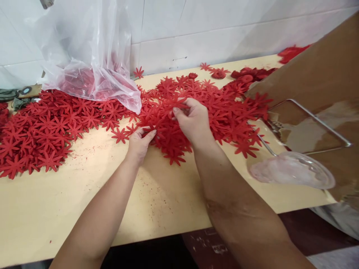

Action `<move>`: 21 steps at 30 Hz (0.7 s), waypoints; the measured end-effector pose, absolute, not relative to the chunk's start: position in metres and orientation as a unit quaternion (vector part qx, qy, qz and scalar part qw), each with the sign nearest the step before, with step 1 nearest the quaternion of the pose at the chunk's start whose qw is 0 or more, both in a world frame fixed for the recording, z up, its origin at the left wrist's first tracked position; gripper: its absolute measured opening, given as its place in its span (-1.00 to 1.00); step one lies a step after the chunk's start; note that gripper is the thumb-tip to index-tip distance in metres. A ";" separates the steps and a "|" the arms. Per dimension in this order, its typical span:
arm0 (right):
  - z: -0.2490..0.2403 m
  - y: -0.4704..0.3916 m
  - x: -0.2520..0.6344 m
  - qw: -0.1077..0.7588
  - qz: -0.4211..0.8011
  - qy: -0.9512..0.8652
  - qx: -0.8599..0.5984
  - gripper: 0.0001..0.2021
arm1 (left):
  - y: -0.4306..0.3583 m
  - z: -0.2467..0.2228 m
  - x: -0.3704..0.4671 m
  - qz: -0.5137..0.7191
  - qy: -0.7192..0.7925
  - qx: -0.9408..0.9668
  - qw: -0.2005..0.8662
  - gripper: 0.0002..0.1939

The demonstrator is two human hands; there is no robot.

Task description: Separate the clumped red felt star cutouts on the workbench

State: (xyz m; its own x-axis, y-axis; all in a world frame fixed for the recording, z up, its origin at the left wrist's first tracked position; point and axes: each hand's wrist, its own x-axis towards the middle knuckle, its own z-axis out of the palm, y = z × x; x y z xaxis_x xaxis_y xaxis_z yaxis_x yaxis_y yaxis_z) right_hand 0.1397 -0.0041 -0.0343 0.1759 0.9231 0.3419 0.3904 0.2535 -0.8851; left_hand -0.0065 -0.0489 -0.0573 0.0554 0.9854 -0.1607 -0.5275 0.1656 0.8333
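Note:
Red flower-shaped pieces lie heaped in a middle pile point(224, 116) on a pale wooden table point(168, 209). At the pile's front left edge, my left hand point(140, 142) is closed, its thumb and fingers pinching a red flower piece. My right hand point(193, 118) is over the middle of the pile, thumb and fingers closed on another red flower piece, slightly blurred. One loose flower piece point(120, 135) rests just left of my left hand.
A second red pile point(47, 130) spreads on the left, below a clear plastic bag point(92, 71). On the right are a clear plastic dish point(294, 170) with whitish-pink matter, a metal wire frame point(319, 120) and brown cardboard point(316, 71). A white tiled wall point(224, 22) stands behind.

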 end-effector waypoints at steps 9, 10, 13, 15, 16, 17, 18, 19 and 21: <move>-0.008 -0.028 0.123 0.411 0.385 -0.698 -0.443 -0.65 | -0.049 -0.052 -0.003 0.564 0.419 0.329 0.631 -0.65; -0.007 -0.031 0.121 0.391 0.412 -0.701 -0.431 -0.66 | -0.049 -0.052 -0.004 0.565 0.422 0.335 0.625 -0.62; -0.006 -0.032 0.118 0.383 0.457 -0.690 -0.410 -0.73 | -0.049 -0.054 -0.005 0.562 0.424 0.334 0.626 -0.60; -0.010 -0.028 0.119 0.400 0.454 -0.682 -0.411 -0.79 | -0.048 -0.056 -0.007 0.555 0.407 0.330 0.646 -0.64; -0.012 -0.026 0.120 0.415 0.441 -0.676 -0.419 -0.82 | -0.048 -0.056 -0.007 0.552 0.397 0.326 0.656 -0.66; -0.015 -0.023 0.121 0.434 0.420 -0.670 -0.432 -0.85 | -0.048 -0.057 -0.007 0.552 0.390 0.322 0.663 -0.69; -0.018 -0.019 0.122 0.453 0.396 -0.662 -0.446 -0.88 | -0.048 -0.058 -0.007 0.555 0.388 0.317 0.664 -0.70; -0.021 -0.016 0.124 0.472 0.373 -0.652 -0.461 -0.90 | -0.048 -0.058 -0.007 0.560 0.389 0.313 0.661 -0.70; -0.028 -0.009 0.128 0.507 0.339 -0.622 -0.491 -0.93 | -0.048 -0.058 -0.006 0.573 0.392 0.310 0.649 -0.71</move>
